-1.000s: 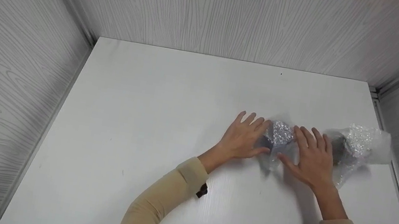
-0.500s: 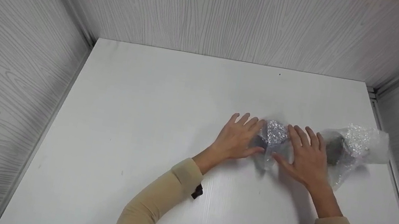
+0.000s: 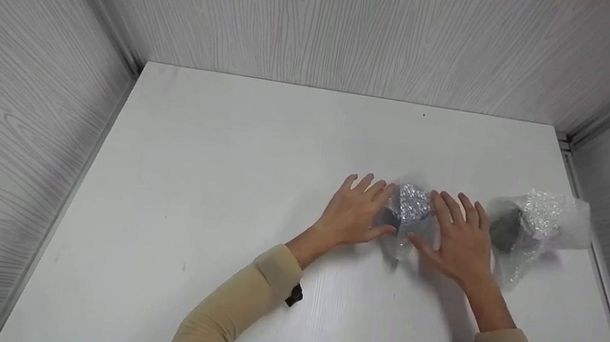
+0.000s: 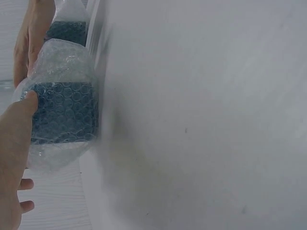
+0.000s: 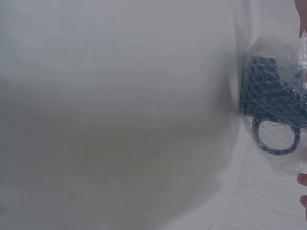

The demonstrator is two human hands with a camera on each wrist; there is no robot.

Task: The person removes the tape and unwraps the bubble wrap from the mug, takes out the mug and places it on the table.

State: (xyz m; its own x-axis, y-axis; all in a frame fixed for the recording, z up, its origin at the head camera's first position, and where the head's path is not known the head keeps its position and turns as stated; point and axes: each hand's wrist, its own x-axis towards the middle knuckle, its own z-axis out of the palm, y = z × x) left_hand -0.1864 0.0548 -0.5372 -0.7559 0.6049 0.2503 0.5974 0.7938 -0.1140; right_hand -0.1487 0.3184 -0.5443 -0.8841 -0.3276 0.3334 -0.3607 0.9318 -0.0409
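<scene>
A dark blue mug (image 3: 413,205) in bubble wrap stands on the white table, right of the middle. Its loop handle (image 5: 256,139) shows through the wrap in the right wrist view. My left hand (image 3: 348,214) touches the wrapped mug from the left; its thumb lies against the bubble wrap (image 4: 62,62) in the left wrist view. On the other side, my right hand (image 3: 457,244) rests against the wrap with fingers straight and thumb spread. Most fingertips on the mug's far side are hidden in the wrist views.
A second bubble-wrapped bundle (image 3: 542,218) with a dark item inside lies right of my right hand, by the table's right edge. Pale wood-grain panels (image 3: 328,22) enclose the table (image 3: 222,152) at the back and both sides.
The wrapped mug and both hands have slid a little to the left together, widening the gap from the second bundle. The whole view has also shifted slightly.
</scene>
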